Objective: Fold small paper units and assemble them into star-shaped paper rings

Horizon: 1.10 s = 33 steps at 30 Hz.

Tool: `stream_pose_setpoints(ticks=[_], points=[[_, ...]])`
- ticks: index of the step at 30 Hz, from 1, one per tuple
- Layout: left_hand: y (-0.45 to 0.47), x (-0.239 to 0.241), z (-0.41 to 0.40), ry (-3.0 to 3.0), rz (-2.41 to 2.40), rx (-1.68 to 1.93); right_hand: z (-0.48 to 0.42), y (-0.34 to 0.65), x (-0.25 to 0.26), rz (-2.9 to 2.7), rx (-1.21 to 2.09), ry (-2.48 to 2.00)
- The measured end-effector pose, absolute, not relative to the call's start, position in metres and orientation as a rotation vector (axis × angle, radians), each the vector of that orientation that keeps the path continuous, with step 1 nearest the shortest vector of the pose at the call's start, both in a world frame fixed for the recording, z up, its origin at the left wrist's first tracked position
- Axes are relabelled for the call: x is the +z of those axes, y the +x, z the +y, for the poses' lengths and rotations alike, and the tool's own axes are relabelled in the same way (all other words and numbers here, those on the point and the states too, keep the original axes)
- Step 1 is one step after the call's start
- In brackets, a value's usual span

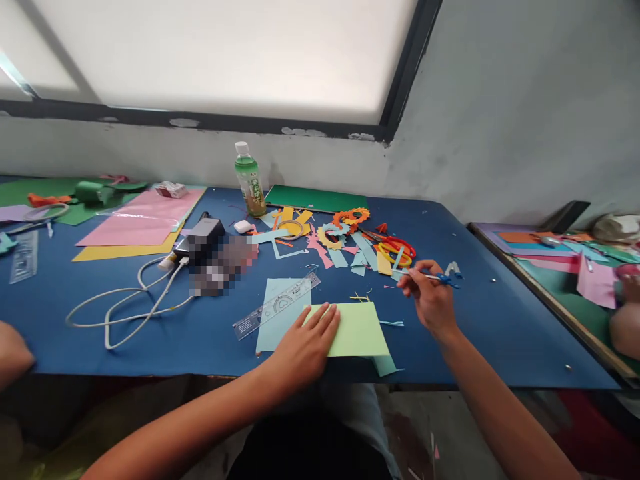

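My left hand [307, 343] lies flat, fingers stretched out, on the left part of a light green sheet of paper [363, 330] near the front edge of the blue table [500, 313]. My right hand [430, 297] is closed around a blue compass-like drawing tool [447, 279], held just right of the green sheet and above the table. A light blue sheet [277, 307] lies under the green one, and a clear ruler [275, 307] rests across it.
Paper cut-outs, tape and red-and-yellow scissors [397, 250] lie behind the sheets. A green bottle [250, 180], a black device with white cables [145, 293] and pink and yellow sheets [140, 223] are at left. Another person's hand [625, 313] is at the right edge.
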<state>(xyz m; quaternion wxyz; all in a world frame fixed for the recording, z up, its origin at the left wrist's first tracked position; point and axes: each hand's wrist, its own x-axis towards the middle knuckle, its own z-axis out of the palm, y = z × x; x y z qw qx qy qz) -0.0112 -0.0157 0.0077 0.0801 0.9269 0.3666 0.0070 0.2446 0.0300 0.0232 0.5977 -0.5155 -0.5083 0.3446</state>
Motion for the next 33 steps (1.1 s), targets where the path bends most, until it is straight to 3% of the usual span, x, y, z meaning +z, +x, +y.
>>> stream_pose_setpoints(ticks=[7, 13, 15, 24, 31, 33], points=[[-0.003, 0.004, 0.006, 2.664, 0.939, 0.059, 0.054, 0.193, 0.008, -1.25, 1.146, -1.038], [-0.061, 0.007, 0.029, 2.585, 1.691, 0.172, 0.054, 0.173, -0.024, -1.263, 1.264, -1.017], [-0.075, 0.001, 0.032, 2.643, 1.679, 0.114, 0.054, 0.174, -0.026, -1.26, 1.277, -1.008], [-0.086, 0.017, 0.046, 2.709, 1.601, 0.078, 0.05, 0.177, -0.024, -1.172, 1.165, -0.955], [-0.072, 0.056, 0.045, 2.647, 1.785, 0.383, 0.056, 0.185, -0.003, -1.069, 0.971, -0.839], [-0.051, 0.054, 0.029, 2.864, 1.525, 0.47, 0.055, 0.194, 0.014, -1.032, 0.878, -0.796]])
